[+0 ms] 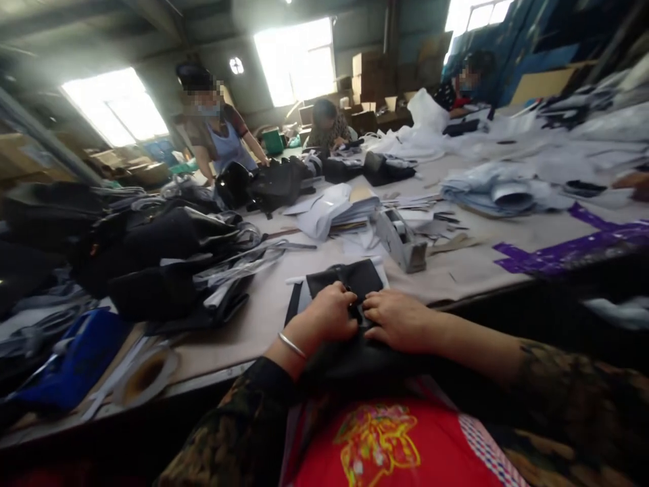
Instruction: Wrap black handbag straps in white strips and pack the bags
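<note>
A black, leather-like piece [349,276], perhaps a bag, lies at the table's front edge and hangs down over it. My left hand [329,312], with a silver bangle on the wrist, has its fingers curled onto the piece. From the other side my right hand [398,319] grips the same piece, fingers bent. Both hands are close together, with a small gap between the fingertips. What lies under the fingers is hidden. White sheets show beneath the far end of the black piece. Just beyond my right hand stands a grey tape dispenser [400,240].
Black bags [157,243] and straps are heaped on the left. A tape roll [147,375] and a blue bundle [76,358] lie front left. Papers [339,206] sit ahead; purple tape [568,247] marks the right edge. Several co-workers, including one person [220,135], are across the table.
</note>
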### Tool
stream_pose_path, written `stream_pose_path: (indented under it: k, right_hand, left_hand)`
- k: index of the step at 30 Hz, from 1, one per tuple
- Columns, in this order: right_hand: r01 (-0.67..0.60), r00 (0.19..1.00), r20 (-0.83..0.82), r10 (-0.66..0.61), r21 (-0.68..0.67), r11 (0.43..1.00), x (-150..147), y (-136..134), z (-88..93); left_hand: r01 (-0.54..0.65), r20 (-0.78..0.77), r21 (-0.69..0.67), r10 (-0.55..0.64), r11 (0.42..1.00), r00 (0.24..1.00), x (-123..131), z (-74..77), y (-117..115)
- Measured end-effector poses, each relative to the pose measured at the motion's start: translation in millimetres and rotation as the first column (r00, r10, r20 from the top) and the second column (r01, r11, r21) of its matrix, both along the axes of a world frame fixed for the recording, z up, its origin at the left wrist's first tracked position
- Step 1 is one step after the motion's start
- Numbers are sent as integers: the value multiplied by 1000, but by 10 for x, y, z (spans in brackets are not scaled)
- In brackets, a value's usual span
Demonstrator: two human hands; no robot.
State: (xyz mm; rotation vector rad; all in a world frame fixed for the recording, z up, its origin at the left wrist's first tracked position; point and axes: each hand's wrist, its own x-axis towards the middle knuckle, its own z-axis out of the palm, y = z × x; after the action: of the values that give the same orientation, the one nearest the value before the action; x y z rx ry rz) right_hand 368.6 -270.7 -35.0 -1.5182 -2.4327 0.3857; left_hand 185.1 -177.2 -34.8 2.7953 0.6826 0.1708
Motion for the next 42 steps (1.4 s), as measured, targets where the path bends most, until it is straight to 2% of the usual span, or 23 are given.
stream_pose_path:
  k: [8,15,17,19,21,24,29,32,35,37,38,40,42]
  right_hand:
    - [-1,1000,26,-1,63,998,58,-82,-33]
    - [4,995,100,-8,40,999,51,-106,61]
    - [8,992,124,-12,35,999,46,-120,76]
    - [7,989,146,-12,31,999,40,-124,90]
    - [7,987,161,-12,26,1000,33,-112,107]
    - [21,985,173,-21,5,1000,19,-72,137]
    - [36,978,207,-28,-36,999,-18,-27,171]
    - [50,984,175,-43,-37,998,-23,-25,172]
    - [69,996,59,-68,-14,998,22,-31,114]
    - [145,986,-89,-143,17,989,77,-46,19]
    - [224,961,-174,-216,27,974,108,-60,-47]
    - [431,853,-327,-407,2,902,163,-102,-199]
    - [563,727,-424,-541,-84,822,202,-151,-345]
  left_hand:
    - [63,-191,151,-34,987,981,72,-5,12]
    - [33,-176,194,2,980,984,130,-63,59]
    - [-4,-106,131,18,991,994,113,-106,85]
    - [-88,18,-15,88,996,996,88,-149,117]
    - [-175,101,-154,191,972,976,67,-180,154]
    - [-273,106,-236,304,933,947,46,-197,220]
    - [-394,78,-417,465,819,882,5,-178,355]
    - [-393,64,-535,500,747,864,-17,-179,414]
    - [-380,60,-604,514,701,855,-26,-201,441]
    - [-374,60,-631,524,680,850,-31,-218,449]
    - [-371,60,-645,528,668,847,-33,-225,451]
    - [-363,59,-676,539,641,840,-39,-234,455]
    - [-357,59,-705,552,613,832,-44,-237,459]
